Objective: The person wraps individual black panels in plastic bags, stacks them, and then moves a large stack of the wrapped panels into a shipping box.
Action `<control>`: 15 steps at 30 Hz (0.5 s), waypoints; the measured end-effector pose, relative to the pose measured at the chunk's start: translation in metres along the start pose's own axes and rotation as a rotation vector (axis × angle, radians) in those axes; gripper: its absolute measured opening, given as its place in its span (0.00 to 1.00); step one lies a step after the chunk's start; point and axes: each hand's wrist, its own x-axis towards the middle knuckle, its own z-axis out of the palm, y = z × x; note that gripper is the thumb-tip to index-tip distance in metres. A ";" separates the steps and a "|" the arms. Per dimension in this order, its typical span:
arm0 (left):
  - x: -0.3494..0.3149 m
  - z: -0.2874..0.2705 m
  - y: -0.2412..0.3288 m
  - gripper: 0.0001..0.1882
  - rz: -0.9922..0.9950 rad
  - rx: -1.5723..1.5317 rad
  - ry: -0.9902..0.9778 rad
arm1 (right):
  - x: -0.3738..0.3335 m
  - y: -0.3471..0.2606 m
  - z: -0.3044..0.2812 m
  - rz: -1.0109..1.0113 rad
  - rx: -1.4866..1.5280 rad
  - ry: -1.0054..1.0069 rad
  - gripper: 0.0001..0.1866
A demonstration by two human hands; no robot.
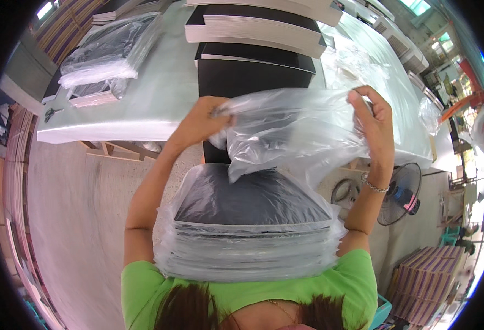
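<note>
L hand & R hand both grip a clear, crinkled plastic bag, long axis L–R btwn them, above near edge of pale table; flat black rectangular board below, L hand nearer.

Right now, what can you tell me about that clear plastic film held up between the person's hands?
The thin, clear, glossy plastic film is creased and limp, catching bright white reflections. The left hand holds its left end and the right hand its right, so it spans the space between them. Its loose lower folds droop toward the stack of black, plastic-wrapped flat pieces; whether they touch is unclear. I cannot tell whether it is a bag or sheet.
</note>
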 end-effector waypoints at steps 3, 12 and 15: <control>-0.016 -0.021 -0.013 0.12 -0.184 -0.420 0.135 | 0.007 0.023 -0.009 0.027 0.060 0.063 0.10; -0.056 -0.001 -0.031 0.18 -0.385 -0.640 0.035 | 0.008 0.059 -0.007 0.123 0.072 0.164 0.10; -0.061 0.005 -0.037 0.15 -0.450 -0.646 0.089 | 0.003 0.070 -0.012 0.169 0.041 0.203 0.10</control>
